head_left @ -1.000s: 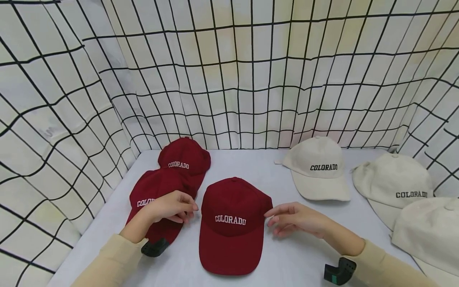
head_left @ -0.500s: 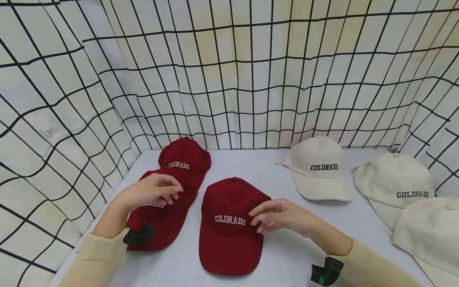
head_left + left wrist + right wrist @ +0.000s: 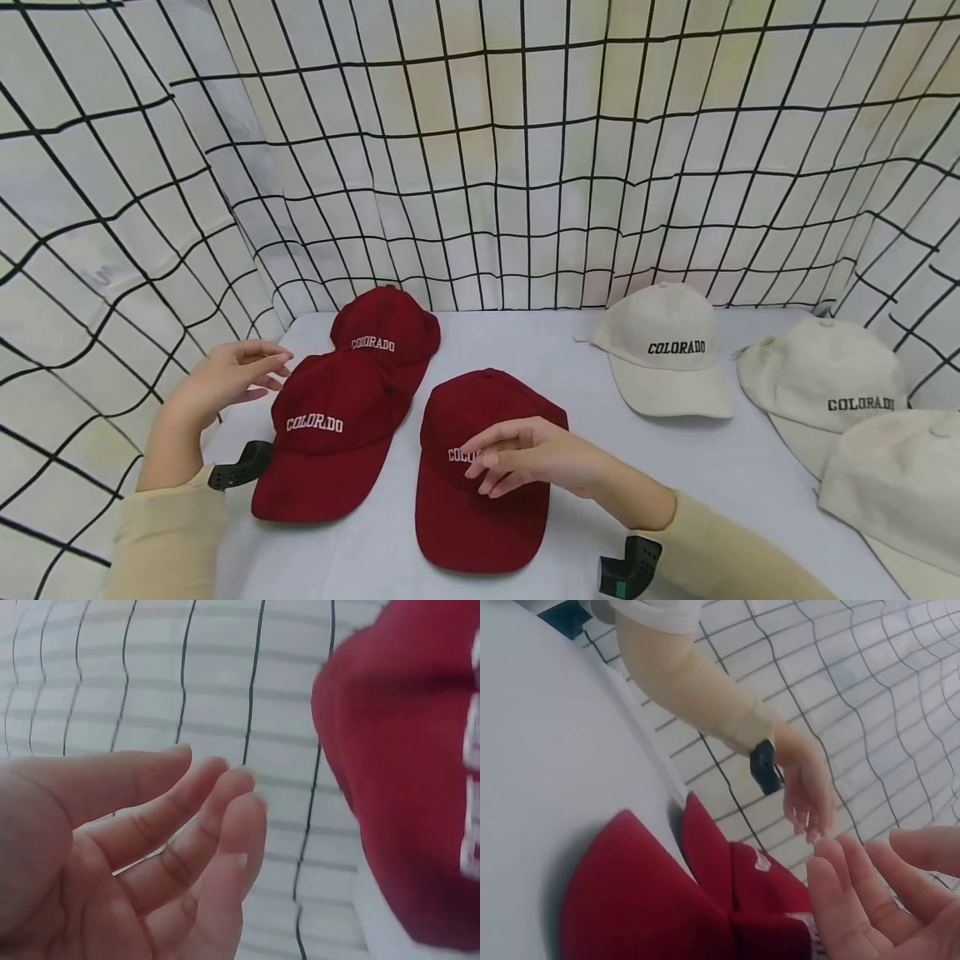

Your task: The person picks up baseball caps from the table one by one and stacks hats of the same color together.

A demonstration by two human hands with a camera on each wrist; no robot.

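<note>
My left hand [image 3: 225,379] hovers beside the near-left red baseball cap [image 3: 330,433], with loosely bent fingers and nothing in them. In the left wrist view a gap shows between its fingertips [image 3: 244,784] and the red cap [image 3: 412,772]. Over the middle red cap [image 3: 480,533] hangs my right hand [image 3: 528,458], relaxed, hiding part of its white COLORADO lettering; whether it touches the cloth I cannot tell. Nothing is held in the right wrist view either, where the right hand [image 3: 885,907] is near the red cap [image 3: 645,900]. A third red cap [image 3: 386,329] lies behind, partly covered.
Three cream caps with dark COLORADO lettering stand on the right: one at the back [image 3: 663,350], one farther right [image 3: 825,375], and one at the edge [image 3: 900,492], cut off by the frame. White cloth [image 3: 517,342] covers the table. Black-gridded sheets [image 3: 525,167] wall it in.
My left hand has moved left, off the near-left red cap to its outer side. My right hand has moved left from the middle cap's right edge to over its front. The caps stay put.
</note>
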